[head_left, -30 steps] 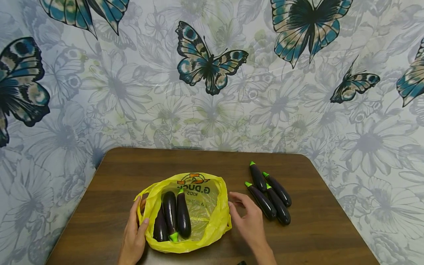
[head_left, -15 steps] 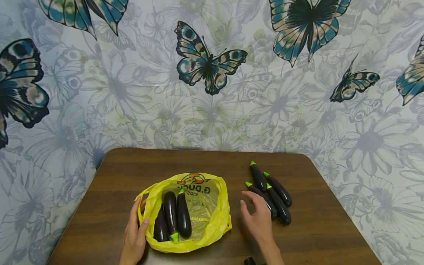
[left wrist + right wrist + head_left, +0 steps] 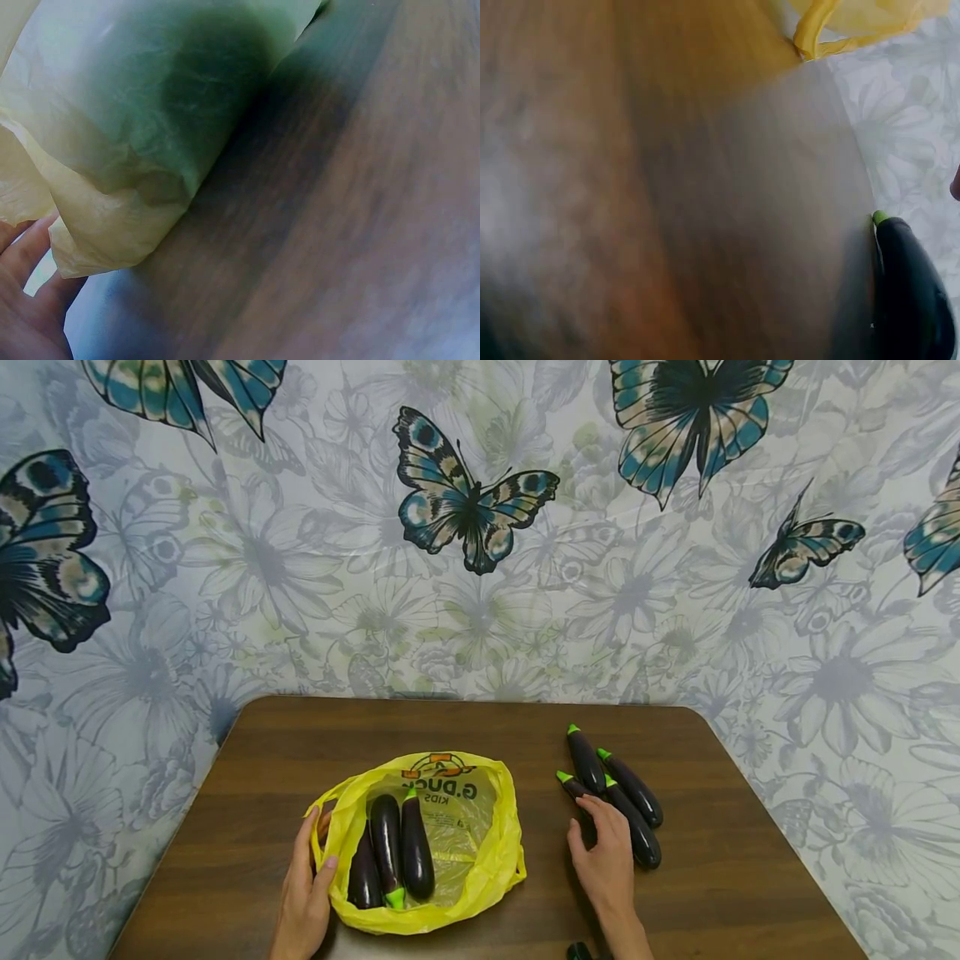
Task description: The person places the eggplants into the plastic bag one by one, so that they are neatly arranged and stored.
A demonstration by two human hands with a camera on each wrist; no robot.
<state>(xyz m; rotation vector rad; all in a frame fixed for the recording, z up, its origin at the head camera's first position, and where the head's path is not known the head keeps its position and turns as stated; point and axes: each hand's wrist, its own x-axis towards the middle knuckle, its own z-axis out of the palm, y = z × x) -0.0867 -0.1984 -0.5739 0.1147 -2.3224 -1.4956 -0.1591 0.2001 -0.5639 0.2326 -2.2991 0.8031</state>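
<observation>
A yellow plastic bag [image 3: 508, 835] stands with its mouth wide, three dark eggplants [image 3: 386, 839] lying inside. My left hand [image 3: 302, 893] holds the bag's left rim, fingers behind the plastic and thumb in front; in the left wrist view, the fingers [image 3: 30, 251] sit at the bag's folded edge. To the right, my right hand [image 3: 607, 860] reaches over the nearest eggplant [image 3: 571, 784] of a loose group, fingertips on its upper side and thumb apart to the left. The hand partly covers that eggplant. One eggplant [image 3: 911, 292] shows low in the right wrist view.
Several green-tipped eggplants, among them one at the back [image 3: 584, 760] and one at the right [image 3: 633, 787], lie close together on the brown wooden table [image 3: 337, 727]. A butterfly-patterned wall covering [image 3: 480, 635] rises behind the table's far edge. A small dark object [image 3: 578, 951] shows at the bottom.
My right hand has left the bag's right side and moved right to the loose eggplants. The left hand and the bag have stayed in place.
</observation>
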